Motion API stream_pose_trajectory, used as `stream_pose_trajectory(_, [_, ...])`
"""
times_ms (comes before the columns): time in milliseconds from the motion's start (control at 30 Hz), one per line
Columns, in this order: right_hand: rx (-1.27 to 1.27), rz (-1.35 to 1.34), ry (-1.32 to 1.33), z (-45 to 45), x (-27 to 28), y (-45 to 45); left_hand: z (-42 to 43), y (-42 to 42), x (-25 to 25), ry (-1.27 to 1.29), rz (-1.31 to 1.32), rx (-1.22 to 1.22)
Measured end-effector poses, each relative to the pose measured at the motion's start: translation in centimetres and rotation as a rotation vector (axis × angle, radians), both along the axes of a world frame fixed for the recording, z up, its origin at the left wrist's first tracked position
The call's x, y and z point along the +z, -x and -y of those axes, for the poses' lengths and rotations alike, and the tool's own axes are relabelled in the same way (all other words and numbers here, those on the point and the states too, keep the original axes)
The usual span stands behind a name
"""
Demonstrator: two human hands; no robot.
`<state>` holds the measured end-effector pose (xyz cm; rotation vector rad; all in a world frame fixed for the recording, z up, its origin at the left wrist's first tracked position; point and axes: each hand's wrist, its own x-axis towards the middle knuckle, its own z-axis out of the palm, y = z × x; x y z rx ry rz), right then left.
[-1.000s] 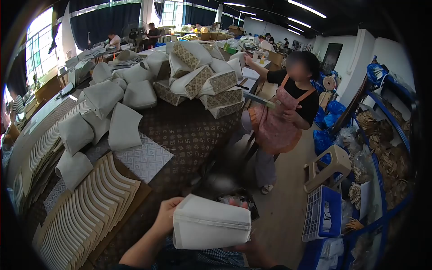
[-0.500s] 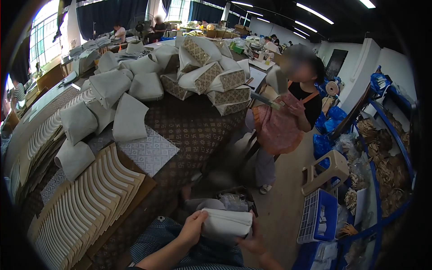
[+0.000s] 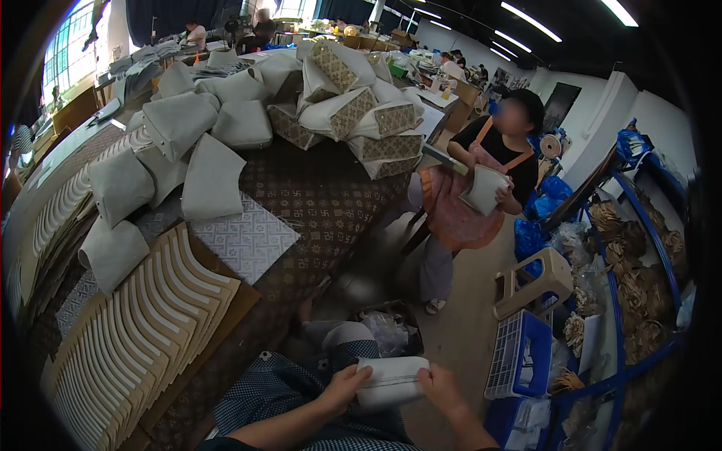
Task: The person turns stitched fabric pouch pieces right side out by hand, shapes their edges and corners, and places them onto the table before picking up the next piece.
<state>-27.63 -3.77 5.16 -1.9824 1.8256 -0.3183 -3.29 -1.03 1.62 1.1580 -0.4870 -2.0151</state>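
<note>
Just off the near edge of the patterned tabletop (image 3: 323, 207), above the person's lap, I see a white seamed piece (image 3: 392, 382) stretched between two hands: the left hand (image 3: 346, 385) has its grip clamped on one end, the right hand (image 3: 441, 388) has its grip clamped on the other. On the floor beside the tabletop sits some clear plastic (image 3: 387, 332). On the tabletop's near part lies a fan of curved panels (image 3: 143, 323), next to a pale patterned sheet (image 3: 252, 237); farther along the tabletop rises a heap of pale pieces (image 3: 353, 116), several with brown patterned faces. To the tabletop's right, a co-worker in a pink apron (image 3: 457, 219) holds another pale piece (image 3: 485, 189). Well beyond the tabletop, more people (image 3: 195, 34) are visible.
</note>
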Motion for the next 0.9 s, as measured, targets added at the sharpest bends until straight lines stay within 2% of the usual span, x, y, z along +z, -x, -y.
stream_pose_trajectory(100, [0.105,0.24,-0.245,1.1,0.6,-3.9,-0.2,-0.4,-1.3,0.015,0.021,0.158])
stream_pose_trajectory(200, [0.246,0.534,-0.585,2.0,-3.0,-4.6,-0.7,-0.3,-2.9,0.067,-0.031,0.258])
stream_pose_trajectory(300, [0.208,0.577,-0.805,1.5,-5.6,-5.6,-1.6,-0.4,-2.4,0.091,-0.069,0.28])
stream_pose_trajectory(367, [0.304,0.627,-0.73,0.9,-7.3,-6.1,-1.9,-0.8,-2.5,0.154,-0.095,0.255])
stream_pose_trajectory(400, [0.35,0.649,-0.692,0.5,-8.3,-6.0,-1.8,-0.9,-2.8,0.236,-0.039,0.164])
stream_pose_trajectory(467, [0.489,0.513,-0.66,1.0,-15.3,-3.9,-2.0,-0.5,-3.4,0.389,0.059,-0.029])
stream_pose_trajectory(500, [0.556,0.444,-0.636,1.4,-17.5,-3.1,-1.6,-0.6,-3.1,0.485,0.209,-0.138])
stream_pose_trajectory(567, [0.584,0.356,-0.693,1.5,-15.7,-4.5,-0.9,-0.6,-2.0,0.676,0.505,-0.365])
stream_pose_trajectory(667, [0.563,0.39,-0.651,2.1,-13.0,-7.0,-0.9,-0.3,-2.1,0.968,0.623,-0.33])
stream_pose_trajectory(767, [0.481,0.462,-0.586,2.4,-11.0,-8.3,-1.2,-0.5,-2.0,0.957,0.623,-0.377])
stream_pose_trajectory(900, [0.286,0.587,-0.546,2.4,-8.2,-8.3,-1.3,-1.4,-1.3,0.445,0.139,0.084])
